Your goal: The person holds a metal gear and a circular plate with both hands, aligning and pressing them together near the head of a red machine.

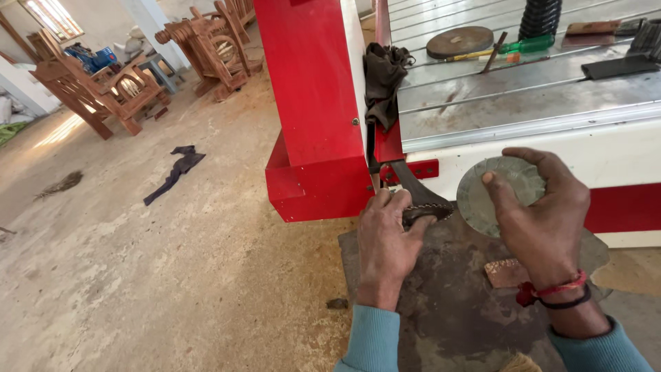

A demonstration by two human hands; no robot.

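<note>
Disc [497, 193] in right hand [544, 227]; left hand [385, 241] beside; screwdriver [502, 49] on machine table [523, 96] behind.

A single head-worn camera looks steeply down and forward, close over the person's left hand [387, 238] and right hand [540, 224] at a red and white machine [313, 103]. Its table [516, 89] fills the upper right, and the concrete floor [138, 262] runs leftward to distant wooden chairs [103, 93].
</note>
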